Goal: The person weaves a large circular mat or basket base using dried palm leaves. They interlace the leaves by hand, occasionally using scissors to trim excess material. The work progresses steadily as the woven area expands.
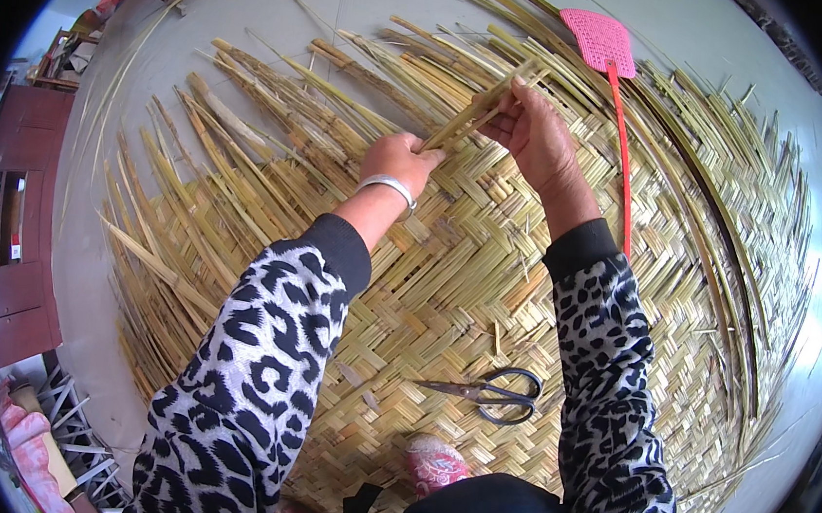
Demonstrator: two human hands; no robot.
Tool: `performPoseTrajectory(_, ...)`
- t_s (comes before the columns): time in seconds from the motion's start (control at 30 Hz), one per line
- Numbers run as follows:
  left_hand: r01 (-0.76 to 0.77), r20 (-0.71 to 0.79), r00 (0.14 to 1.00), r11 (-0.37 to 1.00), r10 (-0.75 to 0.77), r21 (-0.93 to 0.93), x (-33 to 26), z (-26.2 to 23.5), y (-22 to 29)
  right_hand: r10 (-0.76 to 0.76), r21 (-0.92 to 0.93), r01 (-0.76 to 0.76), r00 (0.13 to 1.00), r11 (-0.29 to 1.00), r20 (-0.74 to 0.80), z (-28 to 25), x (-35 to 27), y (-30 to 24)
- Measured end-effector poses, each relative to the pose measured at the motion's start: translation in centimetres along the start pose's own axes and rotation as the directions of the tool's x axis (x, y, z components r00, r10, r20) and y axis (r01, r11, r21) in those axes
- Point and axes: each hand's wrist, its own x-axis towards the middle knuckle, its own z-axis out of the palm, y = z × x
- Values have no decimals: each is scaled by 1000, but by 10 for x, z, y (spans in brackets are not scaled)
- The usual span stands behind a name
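A large mat woven from flat bamboo strips [459,270] lies on the floor under my arms, loose strip ends fanning out along its left and far edges. My left hand [398,166], with a silvery bangle at the wrist, is closed on a bamboo strip [464,122] near the mat's far edge. The strip slants up and to the right toward my right hand [542,143]. There my right fingers pinch its farther part, where it looks split or doubled. Both hands are above the weave; whether the strip's near end is woven in is hidden.
Dark-handled scissors [506,396] lie on the mat near my knee. A pink fly swatter [601,43] with a red handle rests across the right side. Long loose strips [699,204] curve along the right. A dark red cabinet [23,223] stands at the left.
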Motion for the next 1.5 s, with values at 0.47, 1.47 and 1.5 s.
performPoseTrajectory(0.47, 4, -271, 962, 998, -22, -66, -4, -6, -1, 47, -680, 8, 997, 733, 63, 42, 63, 19)
performPoseTrajectory(1.47, 149, -282, 897, 834, -339, -531, -10, 2, -4, 298, -792, -30, 934, 610, 195, 56, 93, 13)
performPoseTrajectory(1.5, 185, -231, 900, 804, -370, -566, -10, 1, -3, 332, -724, -77, 918, 685, 215, 55, 91, 12)
